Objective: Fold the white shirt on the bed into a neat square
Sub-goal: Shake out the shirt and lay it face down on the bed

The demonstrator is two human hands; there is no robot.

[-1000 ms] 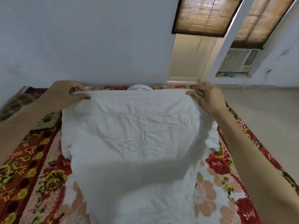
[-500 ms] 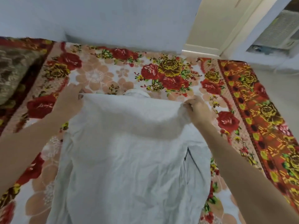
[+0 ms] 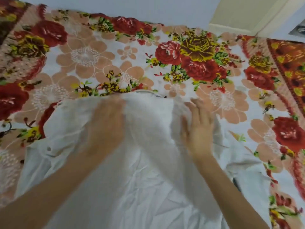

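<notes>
The white shirt (image 3: 145,176) lies spread and wrinkled on the flowered bedspread (image 3: 115,57), its collar end pointing away from me. My left hand (image 3: 105,124) lies on the cloth just below the collar, blurred by motion, fingers stretched forward. My right hand (image 3: 198,128) rests flat on the shirt's right shoulder area, fingers straight and slightly apart. Neither hand grips the fabric. Both forearms cross over the lower part of the shirt and hide some of it.
A dark red patterned border (image 3: 290,66) runs along the bed's right side. A pale wall (image 3: 148,9) rises behind the far edge, and a cream door frame (image 3: 247,15) stands at the top right.
Both hands have let go of the shirt's shoulders and moved inward, and they lie flat on the cloth. The shirt has come down onto the bed. The camera tilted further down.
</notes>
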